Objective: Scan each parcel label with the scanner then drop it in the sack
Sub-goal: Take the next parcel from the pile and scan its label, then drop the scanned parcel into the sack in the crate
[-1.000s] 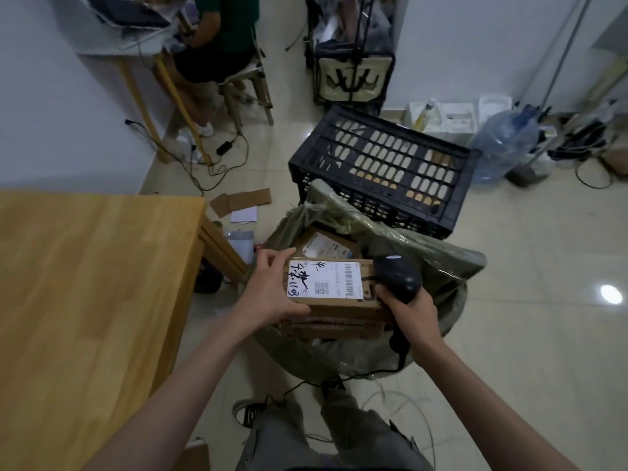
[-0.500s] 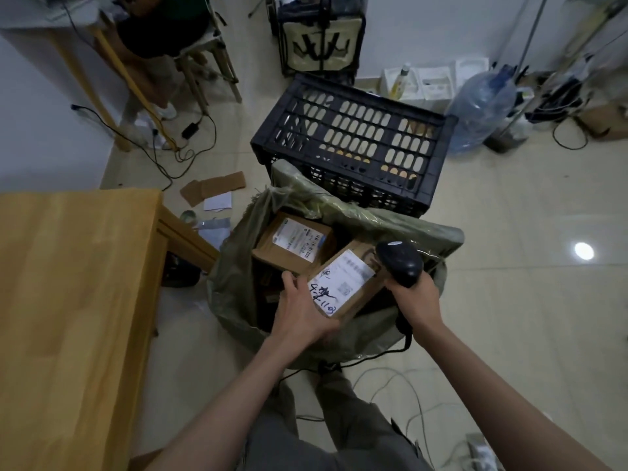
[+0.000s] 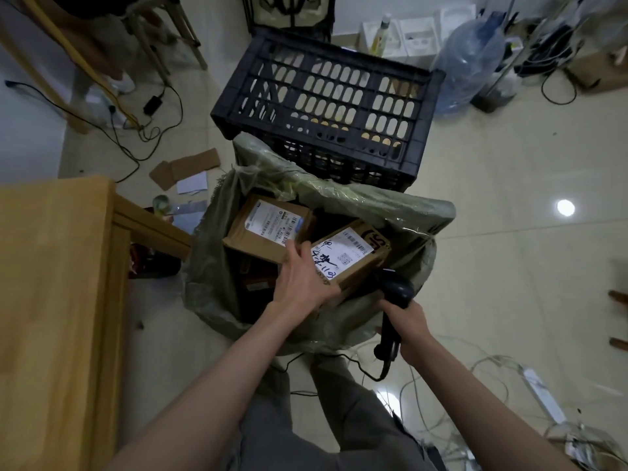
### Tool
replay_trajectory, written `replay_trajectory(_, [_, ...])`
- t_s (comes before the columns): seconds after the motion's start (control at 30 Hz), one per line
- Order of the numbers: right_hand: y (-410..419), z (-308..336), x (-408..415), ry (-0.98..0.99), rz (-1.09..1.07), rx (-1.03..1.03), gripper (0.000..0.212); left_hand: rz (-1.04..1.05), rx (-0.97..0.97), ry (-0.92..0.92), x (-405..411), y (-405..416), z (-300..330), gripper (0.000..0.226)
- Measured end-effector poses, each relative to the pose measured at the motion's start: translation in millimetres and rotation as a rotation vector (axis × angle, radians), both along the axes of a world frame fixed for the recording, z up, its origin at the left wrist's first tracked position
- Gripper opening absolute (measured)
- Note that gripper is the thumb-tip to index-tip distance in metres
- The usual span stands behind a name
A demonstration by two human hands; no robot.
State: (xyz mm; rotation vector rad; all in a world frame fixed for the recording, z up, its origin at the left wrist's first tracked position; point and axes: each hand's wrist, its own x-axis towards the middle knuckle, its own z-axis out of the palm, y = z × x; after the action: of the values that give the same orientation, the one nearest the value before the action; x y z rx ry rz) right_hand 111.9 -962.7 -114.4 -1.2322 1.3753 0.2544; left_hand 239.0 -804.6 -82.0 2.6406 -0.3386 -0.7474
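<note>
An open green woven sack (image 3: 390, 212) stands on the floor in front of me. My left hand (image 3: 302, 283) grips the near corner of a cardboard parcel (image 3: 353, 263) with a white label and black handwriting, tilted inside the sack's mouth. Another labelled cardboard parcel (image 3: 261, 232) lies in the sack to its left. My right hand (image 3: 407, 324) holds a black corded barcode scanner (image 3: 397, 294) by its handle at the sack's near right rim, its head beside the tilted parcel.
A black slotted plastic crate (image 3: 333, 107) stands right behind the sack. A wooden table (image 3: 51, 300) fills the left. Cables and a power strip (image 3: 543, 392) lie on the tiled floor at right; cardboard scraps (image 3: 183, 168) lie at left. A water jug (image 3: 469, 66) stands at the back.
My left hand has lowered the handwritten parcel from above the sack down into its mouth, tilting it. My right hand with the scanner has drawn back toward me.
</note>
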Motion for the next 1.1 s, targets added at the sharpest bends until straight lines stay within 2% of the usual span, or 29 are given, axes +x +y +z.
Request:
replay_trajectory(0.13, [5,-13,7,-0.002,0.009,0.094,0.030,-0.004,-0.041,0.002,1,-5,-9,0.090])
replay_trajectory(0.23, [8,-19,7,0.014,0.008,0.093,0.023,0.003,-0.083,-0.036,-3,-4,-13,0.077])
replay_trajectory(0.37, [15,-13,2,0.009,-0.019,-0.029,0.007,-0.011,-0.109,-0.077,-10,-3,-21,0.065])
replay_trajectory(0.47, [21,0,-4,-0.012,-0.033,-0.078,0.005,-0.108,-0.082,0.023,-24,-10,-34,0.063])
replay_trajectory(0.53, [23,9,-4,-0.025,-0.013,-0.086,0.006,-0.193,0.003,0.142,-33,-13,-40,0.060])
replay_trajectory(0.67, [19,22,4,-0.034,0.008,-0.070,0.005,-0.238,0.102,0.299,-24,3,-39,0.069])
replay_trajectory(0.77, [22,34,15,-0.054,0.069,-0.025,0.005,-0.196,0.119,0.284,-6,19,-27,0.062])
replay_trajectory(0.87, [33,48,28,-0.064,0.212,0.013,0.012,-0.134,0.091,0.259,10,37,-9,0.052])
replay_trajectory(0.97, [52,67,44,-0.068,0.337,0.046,0.012,-0.081,0.091,0.237,22,60,8,0.048])
replay_trajectory(1.1, [90,94,79,-0.164,0.388,0.139,0.017,0.016,0.083,0.187,33,104,35,0.051])
